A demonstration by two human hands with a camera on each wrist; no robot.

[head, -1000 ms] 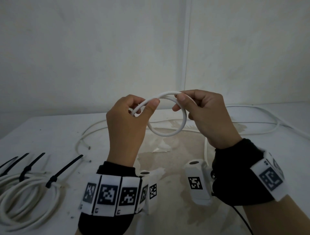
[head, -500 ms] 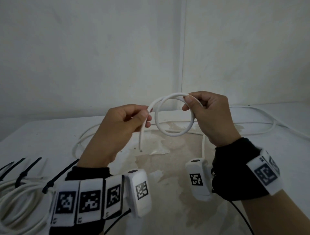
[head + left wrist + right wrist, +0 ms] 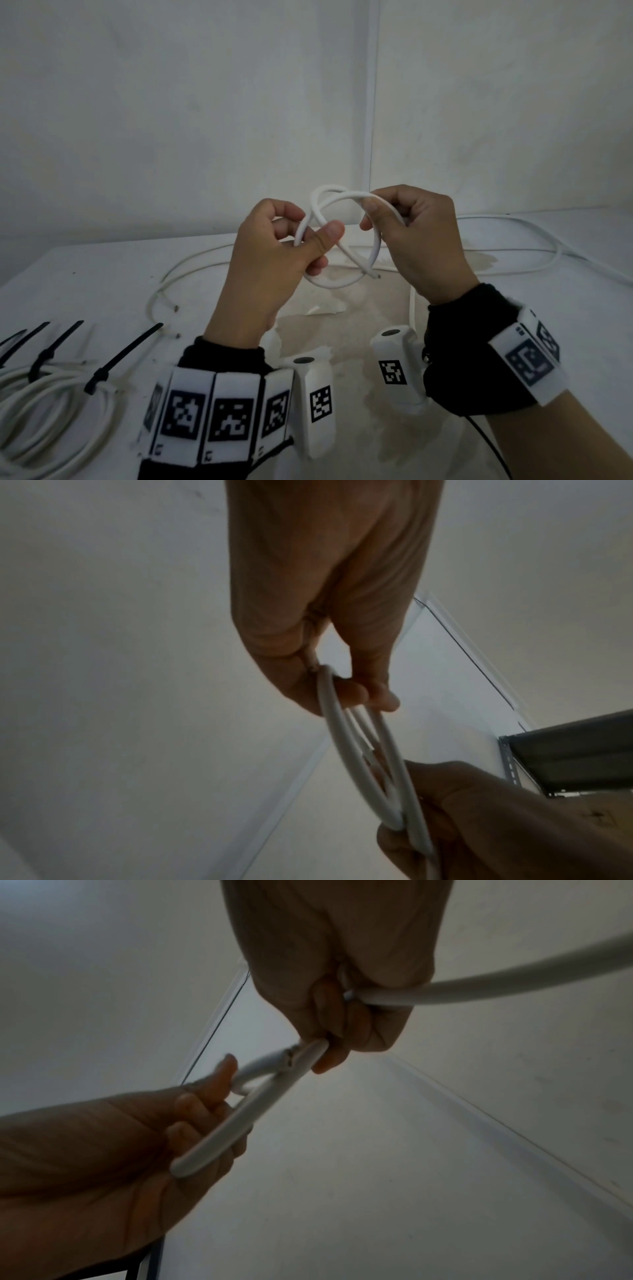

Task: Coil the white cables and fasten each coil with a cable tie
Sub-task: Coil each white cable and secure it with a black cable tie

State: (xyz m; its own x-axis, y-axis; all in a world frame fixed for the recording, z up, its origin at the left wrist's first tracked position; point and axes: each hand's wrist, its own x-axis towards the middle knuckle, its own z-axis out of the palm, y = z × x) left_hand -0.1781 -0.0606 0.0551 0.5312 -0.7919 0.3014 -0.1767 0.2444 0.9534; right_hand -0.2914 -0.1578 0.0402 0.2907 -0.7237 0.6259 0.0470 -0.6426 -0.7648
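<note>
Both hands hold a white cable [image 3: 378,247] up over the table [image 3: 102,291], bent into a small coil of about two turns. My left hand [image 3: 315,226] pinches the coil's left side between thumb and fingers. On the upper right side my right hand [image 3: 381,209] pinches it, and the rest of the cable [image 3: 479,993] runs out behind that hand. The cut end [image 3: 372,274] sticks out at the lower right of the coil. In the left wrist view the turns [image 3: 342,739] span from my left hand's fingertips [image 3: 356,696] to the right hand [image 3: 462,818].
Finished white coils [image 3: 51,411] bound with black cable ties [image 3: 126,356] lie at the near left edge. Another loose cable [image 3: 191,270] curves across the table behind my hands. The held cable's slack [image 3: 548,260] trails off right. A wall stands close behind.
My left hand rose and moved right, carrying the cable's end part across the loop into a second turn. The right hand kept its grip in nearly the same place.
</note>
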